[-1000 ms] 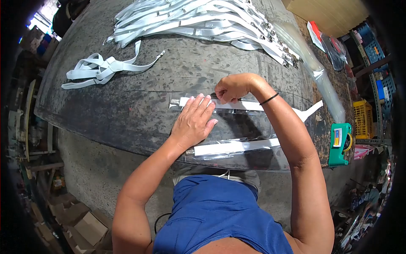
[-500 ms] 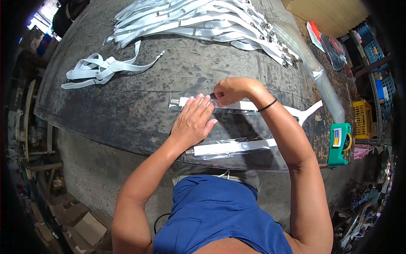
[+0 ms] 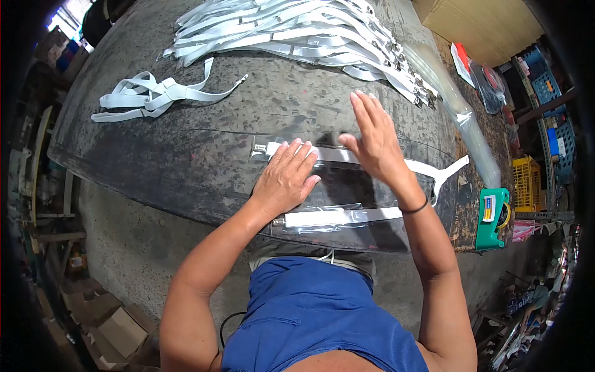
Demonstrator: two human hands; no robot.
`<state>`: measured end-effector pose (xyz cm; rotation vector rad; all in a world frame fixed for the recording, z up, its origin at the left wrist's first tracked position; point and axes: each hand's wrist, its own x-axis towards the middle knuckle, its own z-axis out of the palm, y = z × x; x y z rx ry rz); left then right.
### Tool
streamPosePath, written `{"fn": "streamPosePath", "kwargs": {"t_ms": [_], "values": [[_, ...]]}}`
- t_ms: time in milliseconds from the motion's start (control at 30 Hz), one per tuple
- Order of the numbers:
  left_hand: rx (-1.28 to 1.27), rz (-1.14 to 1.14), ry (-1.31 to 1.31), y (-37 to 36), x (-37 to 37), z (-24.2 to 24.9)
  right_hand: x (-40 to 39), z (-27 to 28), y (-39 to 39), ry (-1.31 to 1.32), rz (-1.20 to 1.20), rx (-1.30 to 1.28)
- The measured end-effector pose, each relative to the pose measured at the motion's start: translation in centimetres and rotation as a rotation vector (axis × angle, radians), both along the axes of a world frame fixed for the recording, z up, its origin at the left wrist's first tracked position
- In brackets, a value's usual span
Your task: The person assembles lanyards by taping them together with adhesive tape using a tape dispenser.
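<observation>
Pressing flat with the left hand (image 3: 286, 177), fingers spread and gripping nothing, on a clear plastic sleeve (image 3: 347, 195) lying near the front edge of the dark worktable (image 3: 186, 142), white straps (image 3: 341, 217) inside it. Hovering open-palmed with the right hand (image 3: 375, 139) over the sleeve's far edge, fingers extended, grasping nothing. Lying farther back: a pile of white straps (image 3: 291, 31), a loose strap bundle (image 3: 149, 96); sitting at the right edge, a green tape dispenser (image 3: 493, 217).

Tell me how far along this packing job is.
Early on. In hand: white elastic straps lie inside a clear plastic bag, left hand pressing it flat, right hand open above. Left: a large pile of white straps and one loose strap remain unbagged.
</observation>
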<state>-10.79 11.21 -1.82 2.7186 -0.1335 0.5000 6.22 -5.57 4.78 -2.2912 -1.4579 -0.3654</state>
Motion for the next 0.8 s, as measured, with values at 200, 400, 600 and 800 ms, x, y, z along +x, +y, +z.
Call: {"fn": "streamPosePath", "kwargs": {"t_ms": [200, 400, 600, 800], "values": [[0.007, 0.004, -0.012, 0.0, 0.0, -0.1, -4.9, -4.4, -1.4, 0.185, 0.075, -0.546], [0.032, 0.009, 0.001, -0.1, 0.0, 0.0, -3.6, 1.5, -1.0, 0.008, -0.069, -0.167], [0.037, 0.013, -0.03, -0.1, 0.1, -0.4, -5.8, -4.3, -0.7, 0.129, -0.025, -0.522], [0.08, -0.01, -0.037, 0.1, 0.1, -0.9, -1.0, 1.8, -8.1, 0.234, -0.085, -0.271]]}}
